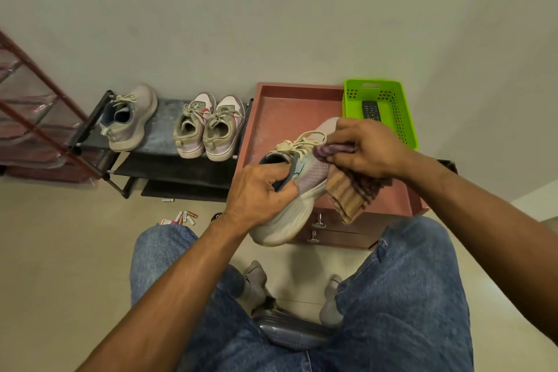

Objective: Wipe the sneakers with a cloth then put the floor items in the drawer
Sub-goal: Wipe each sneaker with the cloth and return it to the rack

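A sneaker (297,190) is held in the air above the front of the drawer unit (302,118), gripped at its heel collar by the left hand (259,193), fingers curled inside the opening. A striped cloth (347,187) is pinched in the right hand (367,146) and pressed against the upper near the laces, the rest hanging beside the sole. Batteries (184,217) are scattered on the floor, left of the left wrist. Three more sneakers (208,127) are kept on the rack (163,160).

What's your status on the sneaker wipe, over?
Left hand grips sneaker at the heel. Right hand presses cloth near the laces. Batteries on floor, not yet stowed. Nothing in the way.
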